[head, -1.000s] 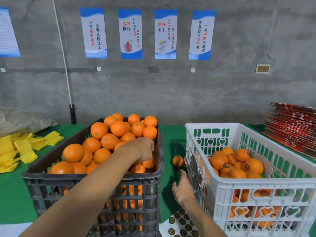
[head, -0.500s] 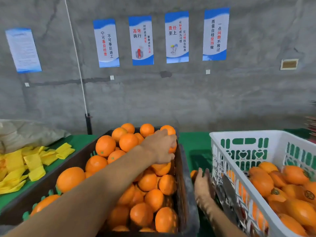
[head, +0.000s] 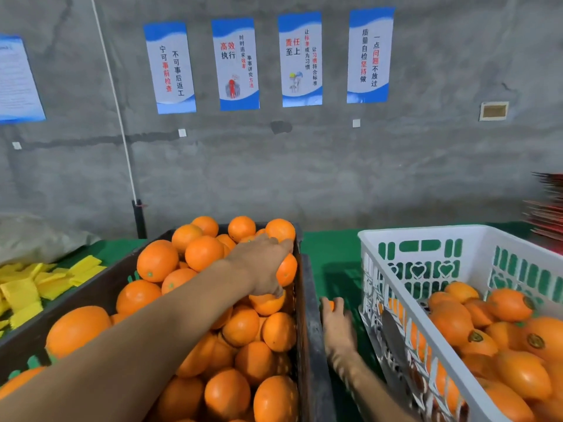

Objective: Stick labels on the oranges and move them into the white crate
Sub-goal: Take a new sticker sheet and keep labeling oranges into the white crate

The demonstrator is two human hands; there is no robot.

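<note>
Left hand: the left hand (head: 262,266) lies at frame centre over the far right corner of the dark crate (head: 310,315), fingers curled down round an orange (head: 286,269) that sits against the crate's right wall. A second ago the hand was a closed knuckle above the heap; now it is wrapped on one fruit.
Right hand: the right hand (head: 338,327), lower centre, has gone forward down the gap between the crates and its fingertips now close on the stray orange (head: 330,304) lying on the green table cover (head: 332,254). A second ago that fruit lay clear ahead of the hand.
View: the camera has come closer and lower, so the label sheet seen a second ago at the bottom edge is out of frame.
White crate: the white crate (head: 426,236) stands at right, part filled with oranges, several showing dark round labels.
Meaning for the task: both hands look to have a fruit each — the picking step is all but done. Neither fruit shows a label, so I judge sticking comes next, then the move rightward into the white crate.
Risk: the stray one is only lightly held and may roll away.
</note>
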